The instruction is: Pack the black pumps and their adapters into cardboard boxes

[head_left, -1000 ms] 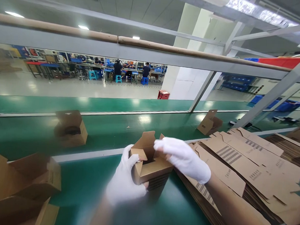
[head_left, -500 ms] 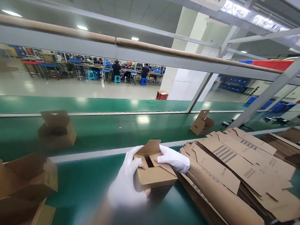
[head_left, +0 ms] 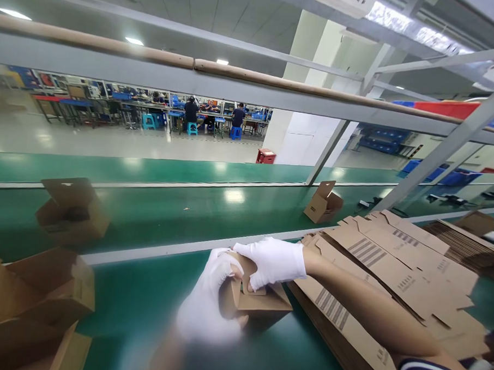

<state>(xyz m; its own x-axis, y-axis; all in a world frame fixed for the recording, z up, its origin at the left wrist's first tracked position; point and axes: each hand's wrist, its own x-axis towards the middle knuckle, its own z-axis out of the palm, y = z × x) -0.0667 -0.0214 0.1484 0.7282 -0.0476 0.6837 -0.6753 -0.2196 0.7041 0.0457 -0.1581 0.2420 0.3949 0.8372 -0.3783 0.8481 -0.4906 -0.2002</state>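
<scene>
A small brown cardboard box (head_left: 262,304) is held above the green bench, with its flapped end facing up. White-gloved with bare fingertips, my left hand (head_left: 211,300) wraps round the box's left side. My right hand (head_left: 270,262), in the same kind of glove, grips a flap at the top, its thumb pressed on the folded panel. The box's underside and part of its far wall are hidden by my hands.
Flat printed cardboard blanks (head_left: 407,268) are stacked at the right. Open boxes (head_left: 49,291) lie at the left front. Another box (head_left: 74,215) and a small one (head_left: 323,203) rest on the green belt (head_left: 205,205) beyond. A metal post (head_left: 437,144) slants at the right.
My right hand has moved left over the box top, and the upright flap is now folded down inward. The boxes on the far belt have shifted left.
</scene>
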